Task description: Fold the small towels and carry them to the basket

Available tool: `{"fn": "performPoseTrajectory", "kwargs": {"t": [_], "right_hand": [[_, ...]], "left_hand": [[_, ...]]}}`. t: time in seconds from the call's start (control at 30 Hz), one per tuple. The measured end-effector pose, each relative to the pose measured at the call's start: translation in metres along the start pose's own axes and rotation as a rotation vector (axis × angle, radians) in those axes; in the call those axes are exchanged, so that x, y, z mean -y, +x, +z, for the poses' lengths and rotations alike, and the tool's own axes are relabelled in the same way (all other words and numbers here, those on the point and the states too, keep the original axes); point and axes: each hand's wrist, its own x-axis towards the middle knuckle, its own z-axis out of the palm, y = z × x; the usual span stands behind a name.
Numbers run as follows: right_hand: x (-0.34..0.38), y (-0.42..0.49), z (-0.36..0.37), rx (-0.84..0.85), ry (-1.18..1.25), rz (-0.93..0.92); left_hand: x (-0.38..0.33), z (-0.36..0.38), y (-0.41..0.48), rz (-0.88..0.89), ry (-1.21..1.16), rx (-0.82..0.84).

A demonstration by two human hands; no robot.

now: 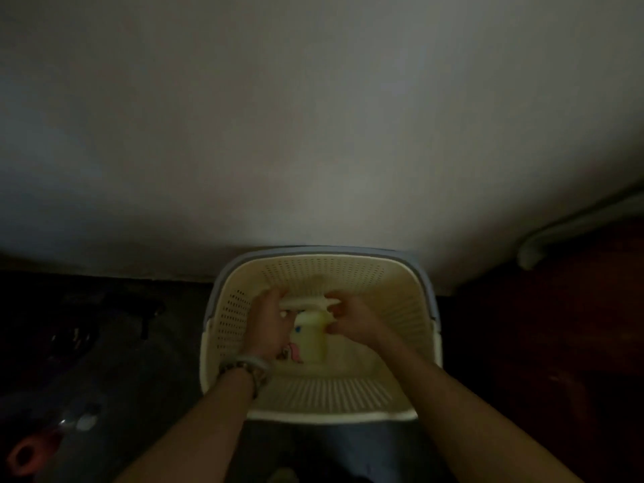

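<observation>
Pinching the towel [310,343] in the basket [404,308], left hand [268,325] and right hand [352,318] hold it lengthwise pointing away.

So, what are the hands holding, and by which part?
A folded pale towel, inside the basket; the left hand and right hand grip its far end from either side.

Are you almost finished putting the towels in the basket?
This pale towel looks folded already. Right now the left hand and right hand hold it low inside the cream basket. Left to do: let go. Whether more towels wait elsewhere, this dark view does not show.
</observation>
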Motion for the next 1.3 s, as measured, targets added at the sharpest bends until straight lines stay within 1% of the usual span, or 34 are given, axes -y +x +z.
{"fn": "performPoseTrajectory", "kwargs": {"t": [0.07, 0.1, 0.2, 0.3, 0.43, 0.5, 0.63, 0.8, 0.93, 1.13, 1.23, 1.3], "right_hand": [[0.040, -0.056, -0.021, -0.020, 0.039, -0.056], [0.060, -0.085, -0.033, -0.034, 0.037, -0.088], [0.123, -0.179, -0.075, -0.082, -0.002, -0.198], [0.192, -0.278, -0.117, -0.128, 0.020, -0.287], [0.274, -0.408, -0.160, -0.196, 0.079, -0.423], [0.308, -0.466, -0.177, -0.241, 0.090, -0.493], [0.359, -0.562, -0.200, -0.356, 0.216, -0.643], [0.393, -0.644, -0.206, -0.420, 0.291, -0.791], [0.397, -0.685, -0.201, -0.443, 0.270, -0.857], [0.388, -0.723, -0.195, -0.480, 0.251, -0.892], [0.376, -0.745, -0.194, -0.537, 0.285, -0.887], [0.361, -0.760, -0.192, -0.603, 0.327, -0.869]], "left_hand": [[-0.040, -0.032, -0.035, 0.061, -0.103, -0.006], [-0.062, -0.049, -0.053, 0.085, -0.128, -0.032], [-0.137, -0.106, -0.107, 0.234, -0.168, -0.099], [-0.223, -0.166, -0.168, 0.338, -0.241, -0.045], [-0.322, -0.232, -0.258, 0.434, -0.380, -0.017], [-0.364, -0.263, -0.299, 0.508, -0.430, -0.021], [-0.429, -0.338, -0.360, 0.636, -0.511, -0.029], [-0.478, -0.413, -0.420, 0.800, -0.510, -0.014], [-0.489, -0.441, -0.450, 0.853, -0.511, -0.012], [-0.499, -0.441, -0.486, 0.899, -0.532, 0.033], [-0.506, -0.430, -0.498, 0.948, -0.546, 0.091], [-0.511, -0.419, -0.504, 0.983, -0.554, 0.150]]}}
